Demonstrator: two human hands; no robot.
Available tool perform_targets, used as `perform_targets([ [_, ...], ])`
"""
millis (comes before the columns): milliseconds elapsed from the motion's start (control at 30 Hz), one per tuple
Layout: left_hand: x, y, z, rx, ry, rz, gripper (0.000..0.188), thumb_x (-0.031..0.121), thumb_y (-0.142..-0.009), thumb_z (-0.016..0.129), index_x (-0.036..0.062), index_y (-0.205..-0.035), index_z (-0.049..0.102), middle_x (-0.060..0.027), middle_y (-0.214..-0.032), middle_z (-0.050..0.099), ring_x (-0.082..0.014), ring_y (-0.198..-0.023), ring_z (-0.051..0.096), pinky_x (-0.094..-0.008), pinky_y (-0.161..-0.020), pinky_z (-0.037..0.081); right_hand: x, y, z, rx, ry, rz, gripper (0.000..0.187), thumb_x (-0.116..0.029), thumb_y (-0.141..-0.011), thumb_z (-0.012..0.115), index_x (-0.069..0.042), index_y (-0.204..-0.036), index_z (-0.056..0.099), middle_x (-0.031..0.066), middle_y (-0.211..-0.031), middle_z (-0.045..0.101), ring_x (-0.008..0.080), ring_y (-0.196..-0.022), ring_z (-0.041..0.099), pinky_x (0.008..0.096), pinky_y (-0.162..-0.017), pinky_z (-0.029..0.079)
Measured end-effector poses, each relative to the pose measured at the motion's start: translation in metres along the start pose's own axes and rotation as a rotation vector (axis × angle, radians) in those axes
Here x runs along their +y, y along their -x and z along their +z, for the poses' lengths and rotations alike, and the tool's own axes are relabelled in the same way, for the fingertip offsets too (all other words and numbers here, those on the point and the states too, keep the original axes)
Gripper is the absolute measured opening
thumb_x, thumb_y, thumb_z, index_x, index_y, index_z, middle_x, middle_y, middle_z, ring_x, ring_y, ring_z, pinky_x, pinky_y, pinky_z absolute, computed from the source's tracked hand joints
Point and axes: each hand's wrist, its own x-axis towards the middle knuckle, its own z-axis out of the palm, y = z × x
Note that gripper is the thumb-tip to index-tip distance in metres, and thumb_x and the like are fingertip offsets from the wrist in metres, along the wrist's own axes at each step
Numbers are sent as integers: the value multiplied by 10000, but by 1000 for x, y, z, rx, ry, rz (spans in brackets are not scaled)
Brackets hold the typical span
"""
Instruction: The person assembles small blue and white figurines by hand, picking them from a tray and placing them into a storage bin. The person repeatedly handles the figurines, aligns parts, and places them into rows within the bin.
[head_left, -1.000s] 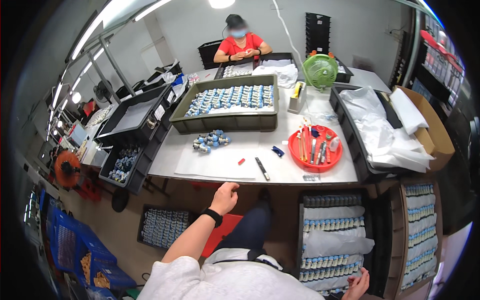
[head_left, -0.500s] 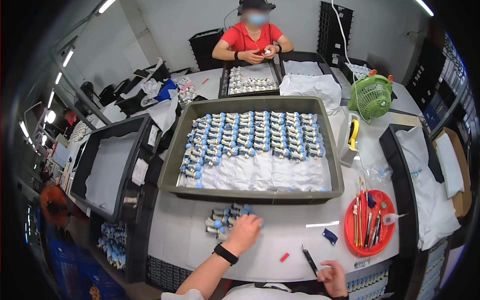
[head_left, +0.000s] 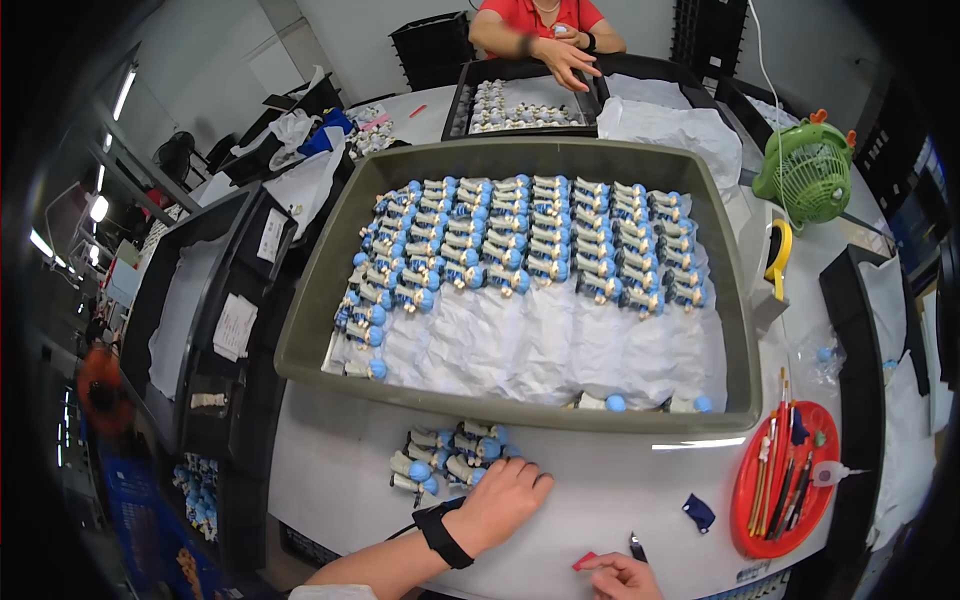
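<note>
My left hand (head_left: 505, 505) is closed, knuckles up, on the table at the right edge of a small heap of figurines (head_left: 440, 455) with light blue heads and pale bodies. Its fingertips curl underneath, so what they hold, if anything, is hidden. At the lower edge my right hand (head_left: 622, 578) is partly cut off. Its bent fingers close at a small red strip (head_left: 584, 561), the thumb out of sight. Just beside it the tip of a black pen-like tool (head_left: 637, 547) shows. Beyond both hands, a large olive tray (head_left: 520, 405) holds rows of the same figurines on white paper.
A red bowl (head_left: 742, 520) of brushes and pens stands right, near a dark blue scrap (head_left: 698, 513). Behind it are a yellow tape dispenser (head_left: 778, 255) and green fan (head_left: 808, 170). Dark crates (head_left: 215, 340) flank the left. Across the table, a co-worker's hand (head_left: 567, 62) hovers over another tray.
The view has shifted closer to the large tray. My right hand has moved left, over the pen-like tool to the red strip. The co-worker's one hand has reached out over their tray.
</note>
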Motion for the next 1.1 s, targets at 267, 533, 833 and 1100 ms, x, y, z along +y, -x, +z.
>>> perform_targets([
  [267, 53, 100, -13, 348, 668, 5, 393, 36, -736, 672, 18, -1110, 553, -123, -960, 579, -245, -826, 579, -294, -719, 466, 91, 54, -23, 280, 46, -477, 206, -159, -806, 609, 14, -841, 503, 83, -599, 510, 146, -491, 506, 260, -475, 425],
  [533, 85, 164, 67, 357, 1863, -248, 305, 64, -884, 539, -12, -1177, 499, -109, -1070, 591, -150, -950, 581, -299, -833, 490, 136, 36, 74, -168, -315, -455, 322, -176, -942, 430, 28, -1191, 416, 155, -1002, 572, 246, -922, 609, 313, -774, 509],
  [833, 89, 196, 72, 411, 1844, -148, 334, 73, -882, 547, -2, -1203, 497, -115, -1089, 590, -148, -925, 587, -298, -823, 494, 152, 46, 103, -150, -405, -435, 278, -175, -932, 453, 41, -1107, 460, 168, -1000, 573, 246, -900, 617, 317, -778, 515],
  [1100, 75, 181, 72, 388, 1632, -224, 354, 97, -885, 548, 10, -1225, 496, -127, -1110, 586, -160, -964, 576, -300, -836, 486, 153, 18, 112, 328, -16, -1027, 397, 102, -737, 638, 10, -1087, 474, 97, -1031, 504, 157, -892, 567, 264, -765, 506],
])
